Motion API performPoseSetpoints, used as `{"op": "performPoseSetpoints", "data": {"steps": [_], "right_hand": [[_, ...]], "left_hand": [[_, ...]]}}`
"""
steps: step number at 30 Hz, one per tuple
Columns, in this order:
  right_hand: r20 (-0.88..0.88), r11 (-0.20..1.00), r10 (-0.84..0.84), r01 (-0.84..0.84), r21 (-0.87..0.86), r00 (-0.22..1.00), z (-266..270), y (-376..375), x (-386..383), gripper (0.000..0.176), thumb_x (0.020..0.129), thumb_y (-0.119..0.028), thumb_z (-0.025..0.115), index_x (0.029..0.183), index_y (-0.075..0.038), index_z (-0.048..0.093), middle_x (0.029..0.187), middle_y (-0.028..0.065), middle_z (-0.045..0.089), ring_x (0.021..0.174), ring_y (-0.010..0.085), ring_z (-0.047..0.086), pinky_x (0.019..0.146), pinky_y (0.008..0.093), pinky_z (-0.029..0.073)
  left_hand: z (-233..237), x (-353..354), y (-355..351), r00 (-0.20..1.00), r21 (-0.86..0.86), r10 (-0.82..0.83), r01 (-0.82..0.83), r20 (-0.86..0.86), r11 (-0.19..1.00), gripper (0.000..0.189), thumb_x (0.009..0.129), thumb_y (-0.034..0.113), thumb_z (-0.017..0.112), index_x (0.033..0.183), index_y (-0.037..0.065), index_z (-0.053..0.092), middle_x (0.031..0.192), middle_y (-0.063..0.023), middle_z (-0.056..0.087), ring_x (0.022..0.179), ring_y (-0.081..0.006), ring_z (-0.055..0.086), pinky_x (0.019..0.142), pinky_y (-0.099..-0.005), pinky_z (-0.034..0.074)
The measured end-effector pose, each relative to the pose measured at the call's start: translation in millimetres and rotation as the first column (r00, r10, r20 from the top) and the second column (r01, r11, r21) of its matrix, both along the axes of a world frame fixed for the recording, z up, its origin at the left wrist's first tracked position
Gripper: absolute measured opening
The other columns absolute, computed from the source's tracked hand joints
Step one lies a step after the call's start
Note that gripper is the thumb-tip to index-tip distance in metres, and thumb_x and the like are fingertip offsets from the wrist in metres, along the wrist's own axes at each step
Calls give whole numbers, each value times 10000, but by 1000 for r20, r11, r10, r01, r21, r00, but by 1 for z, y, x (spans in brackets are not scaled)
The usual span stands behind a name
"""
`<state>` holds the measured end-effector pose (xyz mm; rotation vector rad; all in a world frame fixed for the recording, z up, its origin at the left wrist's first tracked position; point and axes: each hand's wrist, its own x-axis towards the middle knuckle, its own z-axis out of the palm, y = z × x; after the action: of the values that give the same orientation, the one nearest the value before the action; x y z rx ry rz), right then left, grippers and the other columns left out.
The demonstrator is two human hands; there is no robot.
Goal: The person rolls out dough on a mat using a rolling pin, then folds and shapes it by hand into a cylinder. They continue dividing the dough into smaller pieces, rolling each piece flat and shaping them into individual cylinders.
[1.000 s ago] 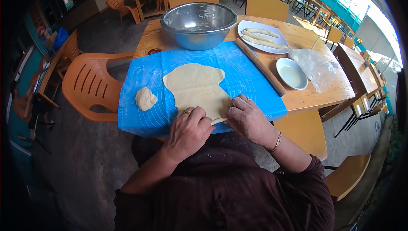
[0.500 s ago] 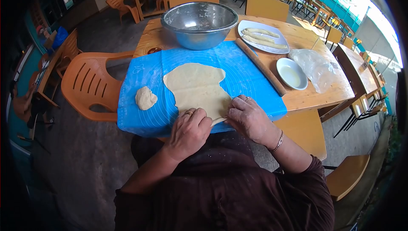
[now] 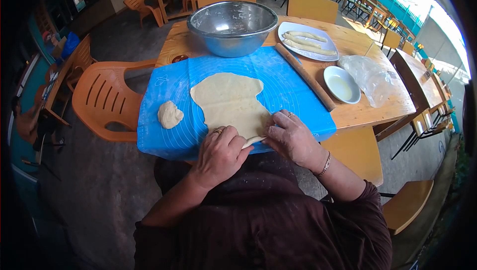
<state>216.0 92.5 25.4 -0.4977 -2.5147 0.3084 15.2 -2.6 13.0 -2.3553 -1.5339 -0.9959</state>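
A flat sheet of dough lies on the blue mat, its near edge rolled into a thin lip at the mat's front. My left hand is closed on the left part of that rolled edge, fingers curled. My right hand, dusted with flour, pinches the same edge at its right end. Between the two hands a short length of the roll shows. To the left rests a round lump of dough. A wooden rolling pin lies slanting along the mat's right side.
Behind the mat stands a steel bowl. A white plate with rolled dough pieces, a small white bowl and a plastic bag are at the right. An orange chair is at the left. A person sits far left.
My left fingers have shifted slightly along the near edge, and more of the rolled lip shows between my hands. My right hand has barely moved.
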Motion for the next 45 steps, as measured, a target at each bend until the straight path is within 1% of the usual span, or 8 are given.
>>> {"op": "performPoseSetpoints", "data": {"steps": [2, 8, 15, 20, 29, 35, 42, 45], "right_hand": [[7, 998, 18, -18, -53, 1000, 1, 3, 1, 142, 782, -118, 724, 886, -59, 647, 913, 100, 537, 912, 303, 545, 808, 411, 454], [25, 997, 28, -26, -70, 999, 4, 8, 0, 141, 789, -118, 719, 893, -55, 649, 894, 105, 541, 905, 310, 549, 810, 413, 458], [-31, 998, 10, -12, -59, 999, 4, 3, -1, 190, 789, -113, 718, 955, -47, 651, 891, 112, 548, 900, 315, 550, 798, 420, 459], [-17, 999, -1, 0, -34, 1000, -1, 11, -1, 114, 801, -127, 710, 875, -48, 675, 879, 113, 551, 897, 312, 551, 791, 421, 461], [-50, 996, -64, 67, 59, 997, -7, 10, -8, 97, 807, -132, 707, 867, -58, 691, 923, 108, 573, 915, 302, 559, 802, 411, 469], [-57, 998, -16, 20, 65, 998, -3, 7, -2, 124, 794, -118, 711, 905, -64, 700, 971, 114, 581, 942, 299, 562, 817, 401, 466], [-45, 993, -65, 69, 94, 997, -8, 11, -7, 122, 794, -111, 712, 904, -59, 699, 975, 120, 582, 950, 309, 565, 823, 418, 462], [-55, 988, -91, 97, 124, 994, -2, -3, -6, 253, 772, -84, 747, 1019, -62, 696, 1068, 121, 609, 1048, 316, 580, 882, 413, 486]], "left_hand": [[4, 5, -1, 995, 36, 71, -74, 70, 997, 170, 735, 124, 788, 772, 54, 637, 822, -84, 545, 718, -272, 586, 630, -390, 456], [-8, -2, 1, 997, 57, -24, 20, 78, 998, 150, 755, 118, 781, 761, 63, 641, 790, -68, 578, 703, -264, 597, 604, -381, 457], [-3, -2, 3, 990, 17, 8, -11, 144, 1000, 118, 784, 100, 751, 765, 58, 642, 768, -76, 585, 681, -287, 598, 618, -396, 462], [-3, -1, 4, 981, -47, 91, -84, 174, 995, 85, 812, 103, 716, 831, 53, 650, 790, -78, 596, 729, -293, 610, 647, -395, 470], [3, -3, 1, 997, -54, 83, -83, 5, 995, 152, 782, 152, 758, 876, 64, 676, 853, -69, 591, 748, -278, 610, 662, -400, 468], [2, -10, 5, 987, -138, 45, -24, 154, 990, 165, 789, 158, 761, 892, 44, 700, 804, -82, 590, 735, -290, 608, 660, -395, 471], [2, -5, 6, 976, -63, 139, -130, 166, 989, 123, 817, 150, 737, 866, 44, 698, 782, -92, 594, 731, -293, 610, 658, -401, 474], [1, -9, 5, 988, -16, 128, -127, 81, 992, 107, 823, 149, 728, 833, 52, 686, 793, -86, 594, 736, -288, 608, 659, -397, 474]]}}
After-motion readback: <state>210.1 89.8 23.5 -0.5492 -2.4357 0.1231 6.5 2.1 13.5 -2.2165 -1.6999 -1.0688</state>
